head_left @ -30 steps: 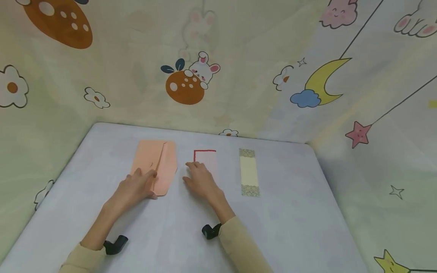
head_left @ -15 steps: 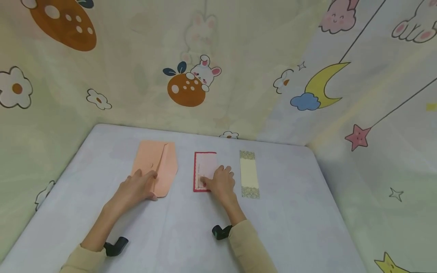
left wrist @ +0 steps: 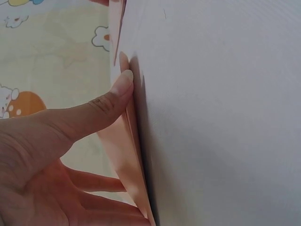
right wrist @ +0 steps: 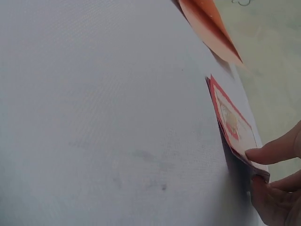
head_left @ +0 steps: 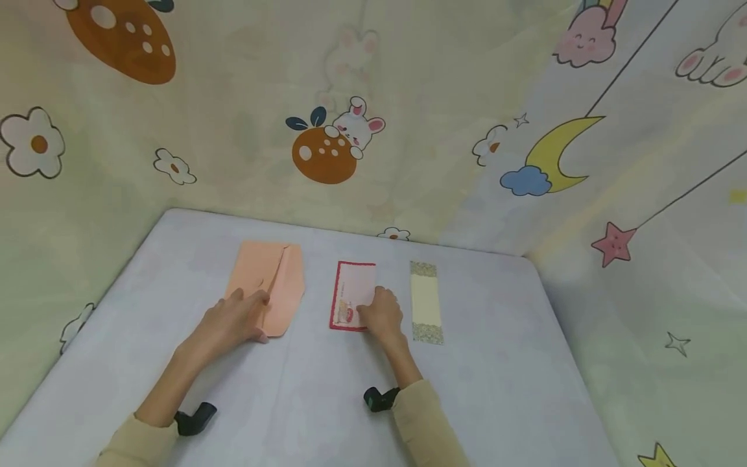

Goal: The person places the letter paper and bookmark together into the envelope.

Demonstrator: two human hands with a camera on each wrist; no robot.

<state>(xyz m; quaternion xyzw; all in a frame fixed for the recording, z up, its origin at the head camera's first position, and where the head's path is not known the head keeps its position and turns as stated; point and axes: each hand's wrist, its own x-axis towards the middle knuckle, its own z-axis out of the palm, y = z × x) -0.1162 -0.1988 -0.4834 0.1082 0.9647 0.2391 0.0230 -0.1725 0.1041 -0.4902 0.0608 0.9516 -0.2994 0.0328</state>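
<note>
From where I stand, the small red-edged card (head_left: 353,292) is about midway between the table's (head_left: 292,402) two sides, closer to the far edge. The right hand (head_left: 382,314) has it, thumb on top and fingers beneath, pinching the right long side towards the near corner. So nearly all of the card stretches out left of that grip, its long axis running from the far edge towards the person. Across a gap to the left, nearer the far-left corner, lies the peach envelope (head_left: 280,285), its angled side facing the card. The left hand (head_left: 224,324) holds it down, fingers over the top, thumb at its near edge; whether the thumb reaches underneath is hard to say. The pale strip (head_left: 425,301) lies on the other side, just right of the right hand.
</note>
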